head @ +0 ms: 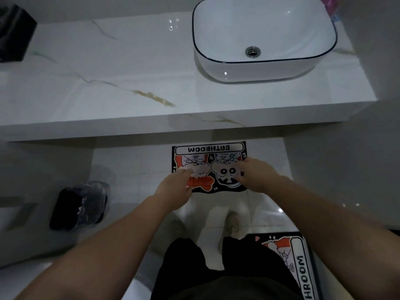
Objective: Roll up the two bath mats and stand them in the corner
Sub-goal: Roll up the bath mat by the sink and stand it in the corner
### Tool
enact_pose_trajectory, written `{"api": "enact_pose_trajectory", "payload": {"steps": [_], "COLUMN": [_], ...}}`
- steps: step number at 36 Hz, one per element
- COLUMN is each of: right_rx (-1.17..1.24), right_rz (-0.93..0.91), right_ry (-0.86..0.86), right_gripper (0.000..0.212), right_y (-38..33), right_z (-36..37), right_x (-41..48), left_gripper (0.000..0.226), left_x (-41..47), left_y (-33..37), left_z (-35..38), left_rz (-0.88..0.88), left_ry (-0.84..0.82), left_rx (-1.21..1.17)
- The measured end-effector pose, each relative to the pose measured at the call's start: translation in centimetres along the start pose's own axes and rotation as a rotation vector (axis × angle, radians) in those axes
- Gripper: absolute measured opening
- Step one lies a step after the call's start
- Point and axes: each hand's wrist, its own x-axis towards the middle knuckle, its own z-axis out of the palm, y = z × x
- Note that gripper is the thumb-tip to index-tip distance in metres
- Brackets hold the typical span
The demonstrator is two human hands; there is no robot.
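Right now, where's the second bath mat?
Head view, bottom right: the second bath mat lies flat on the floor beside the person's right leg.

A home bathroom. A white vessel basin [264, 37] with a dark rim and a metal drain [252, 51] sits on a marble-veined surface [104, 79]. Below, the floor [138, 167] is glossy white tile. Two printed mats, one [208, 158] under the surface and one [300, 267] at lower right, read "BATHROOM". A lined bin [81, 205] stands at left.
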Motion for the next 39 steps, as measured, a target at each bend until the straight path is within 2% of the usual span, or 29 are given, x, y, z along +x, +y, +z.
{"api": "enact_pose_trajectory", "payload": {"steps": [9,16,25,29,31,39], "right_rx": [0.007,0.035,0.008,-0.059,-0.075,-0.018], "right_rz": [0.038,0.010,-0.014,0.003,-0.002,0.073], "right_ry": [-0.035,-0.048,-0.076,-0.110,-0.053,-0.027], "right_gripper": [0.050,0.047,0.055,0.063,0.061,0.066], "right_y": [-1.7,-1.1,3.9,7.1,9.0,13.4], "right_z": [3.8,9.6,20.8,26.4,29.6,38.5], "right_x": [7.2,13.6,26.0,32.0,35.3,46.2], "left_gripper": [0.054,0.054,0.056,0.060,0.060,0.059], "left_x": [5.7,11.2,22.1,27.8,30.9,40.4], "left_y": [-6.6,-11.5,-16.3,-18.3,-19.3,-20.6], "left_z": [2.1,7.1,19.4,25.5,28.9,39.3], "left_rz": [0.047,0.099,0.090,0.143,0.170,0.312], "left_ry": [-0.076,-0.105,-0.096,-0.065,-0.025,0.048], "left_rx": [0.046,0.090,0.094,0.115,0.127,0.177]}}
